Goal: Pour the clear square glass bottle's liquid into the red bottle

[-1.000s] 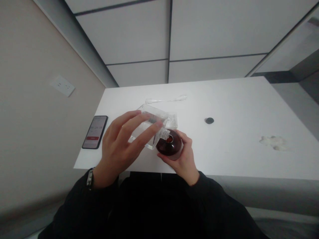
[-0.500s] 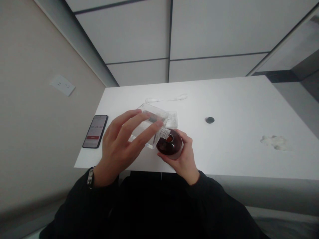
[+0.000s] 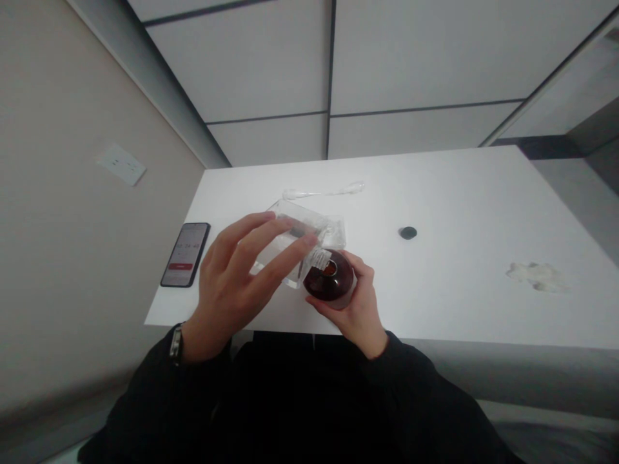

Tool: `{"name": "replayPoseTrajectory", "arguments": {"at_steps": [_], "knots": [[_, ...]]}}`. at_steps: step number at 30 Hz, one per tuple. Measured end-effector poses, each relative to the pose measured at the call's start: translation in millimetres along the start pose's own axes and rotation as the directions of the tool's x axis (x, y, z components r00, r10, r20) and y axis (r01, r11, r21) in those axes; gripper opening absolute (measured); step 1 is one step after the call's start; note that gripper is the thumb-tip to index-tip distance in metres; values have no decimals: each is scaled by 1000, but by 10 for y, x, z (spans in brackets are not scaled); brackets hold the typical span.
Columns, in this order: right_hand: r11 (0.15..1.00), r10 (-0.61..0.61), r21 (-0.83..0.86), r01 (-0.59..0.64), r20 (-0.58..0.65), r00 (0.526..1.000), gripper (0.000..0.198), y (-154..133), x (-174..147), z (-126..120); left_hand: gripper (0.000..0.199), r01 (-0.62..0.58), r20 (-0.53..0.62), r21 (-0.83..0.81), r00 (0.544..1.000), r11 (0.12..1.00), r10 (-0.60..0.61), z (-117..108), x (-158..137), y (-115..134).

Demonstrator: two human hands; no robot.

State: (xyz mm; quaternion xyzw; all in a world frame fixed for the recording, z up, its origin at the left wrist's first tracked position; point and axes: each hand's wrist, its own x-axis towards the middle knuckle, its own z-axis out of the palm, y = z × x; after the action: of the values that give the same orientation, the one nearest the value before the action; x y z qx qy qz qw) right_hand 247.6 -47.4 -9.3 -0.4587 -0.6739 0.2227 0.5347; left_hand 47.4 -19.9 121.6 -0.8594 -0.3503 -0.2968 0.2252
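Observation:
My left hand [image 3: 244,277] is closed around a clear, square-sided bottle [image 3: 297,274], tilted so its threaded neck points right. That neck rests at, or just above, the open mouth of a dark brown bottle [image 3: 333,287]; whether the two touch I cannot tell. Wrapped round the brown bottle's side is my right hand [image 3: 360,299], which keeps it roughly upright near the table's front edge. A stream of liquid between the two cannot be made out. Part of a clear, square object [image 3: 337,231] shows behind the bottles.
On the white table [image 3: 449,283] lie two clear plastic droppers [image 3: 348,189], end to end at the back. A small dark round cap [image 3: 408,232] is right of the bottles. A phone [image 3: 185,254] lies at the left edge, a pale patch [image 3: 536,276] at the right.

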Motion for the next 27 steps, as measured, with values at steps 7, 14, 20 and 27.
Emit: {"name": "replayPoseTrajectory", "arguments": {"at_steps": [7,14,20,27], "knots": [[1000,-2,7,2,-12,1000,88,12,-15,8,59,-5,-16,31,1000,1000,5,8,-7,-6],[1000,-3,6,3,-7,1000,90,29,-22,-3,55,-12,-6,50,1000,999,12,-7,-1,-6],[1000,17,-7,-17,12,1000,92,36,-30,5,64,-10,-2,52,1000,999,10,2,-11,-9],[1000,16,9,-16,2,1000,90,22,-25,4,73,-6,7,15,1000,1000,6,-6,-10,-5]]}}
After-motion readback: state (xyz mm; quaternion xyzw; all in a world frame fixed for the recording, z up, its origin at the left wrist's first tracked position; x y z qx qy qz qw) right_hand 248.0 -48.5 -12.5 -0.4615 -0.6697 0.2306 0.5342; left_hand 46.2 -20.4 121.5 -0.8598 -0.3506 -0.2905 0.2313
